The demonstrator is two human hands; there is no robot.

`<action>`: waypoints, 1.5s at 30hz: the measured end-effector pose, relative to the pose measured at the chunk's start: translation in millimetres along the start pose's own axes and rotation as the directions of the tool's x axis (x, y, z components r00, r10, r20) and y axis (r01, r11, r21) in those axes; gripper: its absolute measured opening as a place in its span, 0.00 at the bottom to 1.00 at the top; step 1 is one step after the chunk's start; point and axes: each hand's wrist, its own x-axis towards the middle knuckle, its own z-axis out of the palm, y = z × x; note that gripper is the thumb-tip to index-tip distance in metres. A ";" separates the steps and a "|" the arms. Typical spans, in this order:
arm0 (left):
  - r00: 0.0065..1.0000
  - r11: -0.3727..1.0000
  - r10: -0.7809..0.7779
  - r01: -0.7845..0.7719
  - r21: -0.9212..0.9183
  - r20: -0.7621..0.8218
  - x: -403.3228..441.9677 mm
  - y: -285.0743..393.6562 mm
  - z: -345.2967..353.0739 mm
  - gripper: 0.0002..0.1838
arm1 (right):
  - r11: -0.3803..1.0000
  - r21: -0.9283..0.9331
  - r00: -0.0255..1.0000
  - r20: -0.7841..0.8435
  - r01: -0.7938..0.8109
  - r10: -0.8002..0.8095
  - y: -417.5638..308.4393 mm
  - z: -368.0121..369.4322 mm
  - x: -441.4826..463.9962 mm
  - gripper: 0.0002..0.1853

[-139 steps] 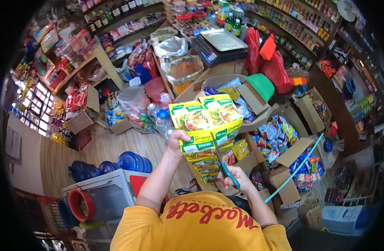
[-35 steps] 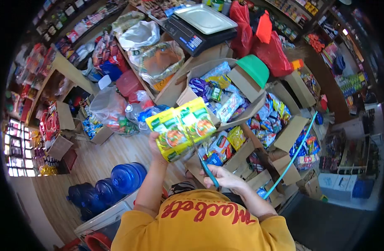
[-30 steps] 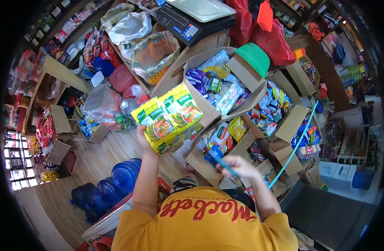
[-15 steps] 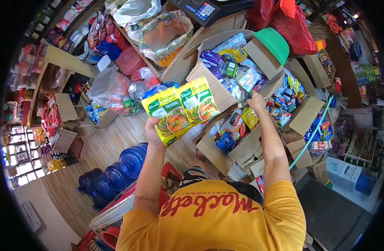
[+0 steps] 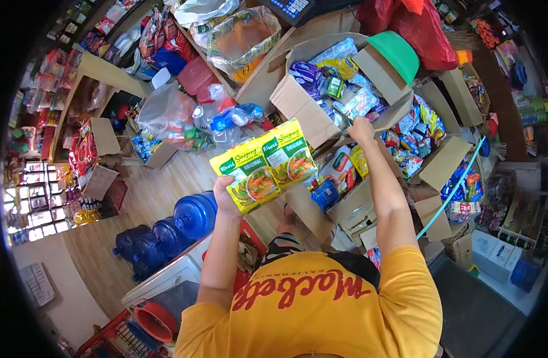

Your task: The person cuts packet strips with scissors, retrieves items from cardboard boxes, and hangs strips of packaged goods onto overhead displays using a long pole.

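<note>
My left hand point(image 5: 227, 194) is closed on the lower left edge of a pair of joined yellow-and-green Knorr Sinigang seasoning mix packets point(image 5: 265, 167), printed fronts up. My right hand point(image 5: 361, 129) is closed round what looks like a small pair of scissors point(image 5: 344, 117); the fingers hide most of it. The blades point up and left, beside a cardboard box point(image 5: 303, 110) of packaged goods, apart from the seasoning packets.
Open cartons of packets, such as one box point(image 5: 354, 212), crowd the right side. Blue water jugs point(image 5: 193, 216) stand on the floor at lower left. Clear plastic bags point(image 5: 166, 113) lie farther back. A thin turquoise stick point(image 5: 453, 191) slants across the boxes at right.
The seasoning packets have shifted slightly right and down and are more level. My right hand has moved up and left, and the tool in it now shows more clearly.
</note>
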 end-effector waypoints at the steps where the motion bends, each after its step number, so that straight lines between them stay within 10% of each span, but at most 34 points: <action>1: 1.000 1.000 0.008 -0.008 0.007 -0.007 -4.1 -2.8 0.8 0.32 | 1.000 0.025 1.000 -0.028 0.009 -0.008 1.8 0.1 0.5 0.12; 5: 0.998 0.999 0.039 -0.037 0.035 -0.054 -19.3 -11.3 -3.1 0.33 | 0.993 0.053 0.980 -0.176 0.105 -0.094 10.0 3.1 0.6 0.10; 8: 0.998 1.000 0.014 -0.015 -0.007 -0.063 -28.8 -11.8 -1.9 0.35 | 0.986 0.150 0.998 0.000 0.069 -0.069 22.1 -11.2 2.7 0.10; 13: 0.986 0.998 -0.054 0.048 -0.041 -0.155 -32.1 -5.3 -20.5 0.38 | 0.672 0.736 0.992 -0.124 0.079 0.018 -6.5 -53.7 -3.1 0.12; 19: 0.991 0.996 -0.065 0.057 -0.074 -0.115 -18.6 12.8 -19.8 0.39 | 0.726 0.304 0.635 -0.738 0.616 -0.229 -120.8 -140.9 105.7 0.11; 28: 0.972 0.978 -0.186 0.169 -0.123 -0.143 -12.1 29.6 -60.8 0.29 | 0.967 -0.124 0.688 -0.682 0.222 -0.246 -225.8 -218.3 213.4 0.08; 31: 0.981 0.985 -0.162 0.154 -0.078 -0.110 -10.2 32.6 -52.9 0.28 | 0.899 -0.325 0.363 -0.832 0.294 -0.419 -234.0 -211.3 196.6 0.08; 34: 0.969 0.985 -0.163 0.151 -0.079 -0.187 -5.8 32.3 -54.8 0.26 | 0.799 -0.257 0.458 -0.707 0.544 -0.539 -232.2 -183.6 139.9 0.14; 35: 0.959 0.985 -0.166 0.151 -0.082 -0.230 -6.0 32.0 -53.5 0.25 | 0.742 0.047 0.615 -0.596 0.669 -0.517 -222.9 -164.2 115.6 0.20; 37: 0.971 0.984 -0.160 0.142 -0.106 -0.180 -0.8 35.9 -40.2 0.24 | 0.790 0.501 0.888 0.086 0.353 -0.452 -195.2 -122.7 59.2 0.31; 38: 0.969 0.989 -0.146 0.135 -0.067 -0.199 0.2 35.7 -38.5 0.24 | 0.758 0.639 0.799 0.385 0.130 -0.462 -184.8 -107.4 28.3 0.36; 43: 0.961 0.967 -0.192 0.220 0.129 -0.199 -9.7 26.6 0.8 0.29 | 0.095 0.731 0.534 0.574 -0.676 -0.621 -166.2 -91.1 -87.2 0.37; 45: 0.975 0.971 -0.181 0.197 0.132 -0.126 -22.2 5.1 5.0 0.26 | -0.076 0.700 0.537 0.469 -0.710 -0.701 -164.4 -95.3 -92.9 0.28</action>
